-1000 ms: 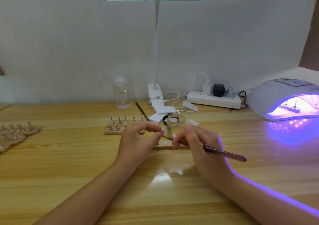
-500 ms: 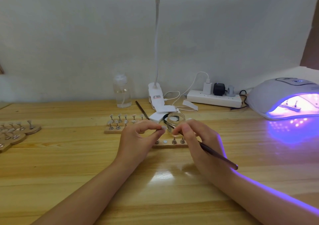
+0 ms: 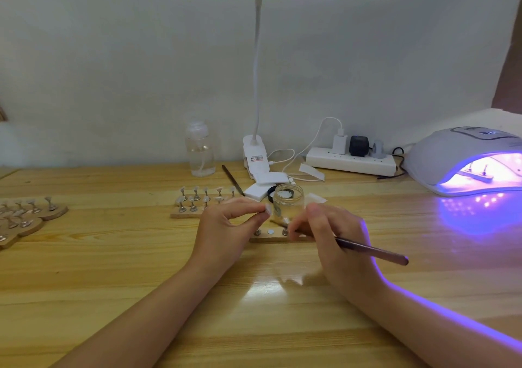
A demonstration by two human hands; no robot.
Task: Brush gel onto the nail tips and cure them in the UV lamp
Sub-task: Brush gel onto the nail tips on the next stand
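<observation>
My left hand (image 3: 228,226) pinches a small nail tip on its stand (image 3: 267,209) between thumb and fingers, above a wooden holder strip (image 3: 271,236). My right hand (image 3: 330,235) grips a thin brown brush (image 3: 370,251), its bristle end pointing left toward the nail tip. A small clear glass gel jar (image 3: 288,201) stands open just behind both hands. At the far right the UV lamp (image 3: 466,158) glows purple, with a strip of nail tips (image 3: 477,174) inside it.
A wooden holder with several nail tips (image 3: 197,201) sits behind my left hand. More round holders (image 3: 25,215) lie at the left edge. A clear bottle (image 3: 200,153), a desk lamp base (image 3: 255,158), a second brush (image 3: 233,179) and a power strip (image 3: 350,161) line the back.
My right hand dipped the brush toward the jar, then brought it back down and left toward the nail tip. My left hand stayed almost still.
</observation>
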